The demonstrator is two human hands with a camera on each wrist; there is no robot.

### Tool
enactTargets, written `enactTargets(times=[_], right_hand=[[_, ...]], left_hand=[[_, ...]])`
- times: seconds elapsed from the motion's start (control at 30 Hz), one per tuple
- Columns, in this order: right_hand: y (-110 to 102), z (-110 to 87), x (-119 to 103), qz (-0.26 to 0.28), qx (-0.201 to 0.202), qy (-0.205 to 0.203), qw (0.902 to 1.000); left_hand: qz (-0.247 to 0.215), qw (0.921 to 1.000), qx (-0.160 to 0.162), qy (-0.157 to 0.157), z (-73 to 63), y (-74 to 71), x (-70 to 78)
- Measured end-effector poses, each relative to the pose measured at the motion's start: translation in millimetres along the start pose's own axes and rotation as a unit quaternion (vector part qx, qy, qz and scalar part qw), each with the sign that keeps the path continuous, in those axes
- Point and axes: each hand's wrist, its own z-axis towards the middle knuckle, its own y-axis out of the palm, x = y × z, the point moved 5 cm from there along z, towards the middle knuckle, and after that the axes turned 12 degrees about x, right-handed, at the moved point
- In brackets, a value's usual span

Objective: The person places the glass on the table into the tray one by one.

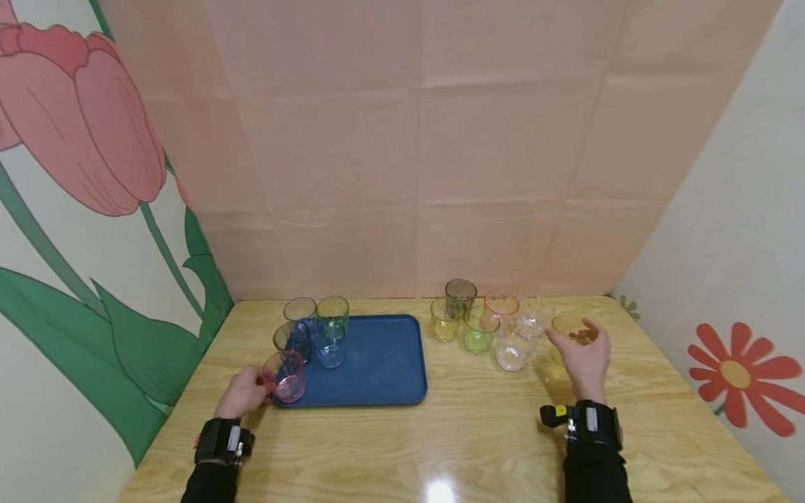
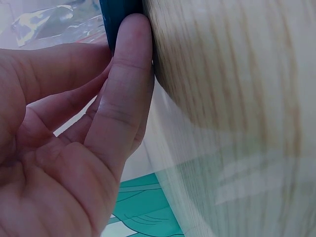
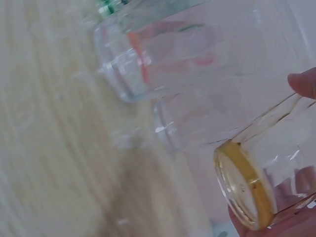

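Observation:
My left hand (image 1: 242, 392) pinches the front left corner of a blue tray (image 1: 383, 363); in the left wrist view, its thumb and fingers meet at the tray's edge (image 2: 117, 19). Beside those fingers, a pink glass (image 1: 291, 388) stands on that corner. Several blue, grey and green glasses (image 1: 331, 353) crowd the tray's left side. At the right, my right hand (image 1: 585, 356) grips an amber glass (image 3: 252, 185), held tilted in the right wrist view. Clear glasses (image 1: 512, 353) stand just left of that hand.
Left of the clear glasses stand a yellow glass (image 1: 444, 325), a green glass (image 1: 480, 335), a dark grey glass (image 1: 461, 293) and a red-rimmed glass (image 1: 502, 304). The wooden table (image 1: 390, 447) meets a pink-covered wall (image 1: 352, 175) at the back.

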Motion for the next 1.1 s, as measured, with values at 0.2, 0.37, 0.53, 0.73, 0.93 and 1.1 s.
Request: enactTargets(times=[0.2, 0.37, 0.53, 0.73, 0.93, 1.1], right_hand=[[-3.8, -6.2, -22.3, 0.033, 0.008, -0.016, 0.9993], [-2.3, -15.4, -40.3, 0.067, -0.018, -0.015, 0.9974], [2.7, -25.2, -56.7, 0.079, -0.044, -0.031, 0.9954], [11.2, -42.7, -79.2, 0.192, -0.079, -0.034, 0.9776], [25.4, -61.7, -93.4, 0.209, -0.127, -0.060, 0.9677], [42.4, -80.5, -103.4, 0.177, -0.182, -0.076, 0.9643]], left_hand=[[-0.001, 1.0000, -0.004, -0.005, -0.4, 0.8, 0.1], [0.000, 1.0000, 0.001, -0.001, 0.4, 0.8, -0.4], [-0.001, 1.0000, 0.000, -0.003, 1.6, 1.5, -1.0], [0.001, 0.9998, -0.004, -0.019, 2.6, 2.4, -2.1], [-0.002, 0.9996, -0.007, -0.026, 2.4, 2.8, -1.5], [-0.002, 0.9999, 0.000, -0.016, 0.8, 1.1, -1.2]])
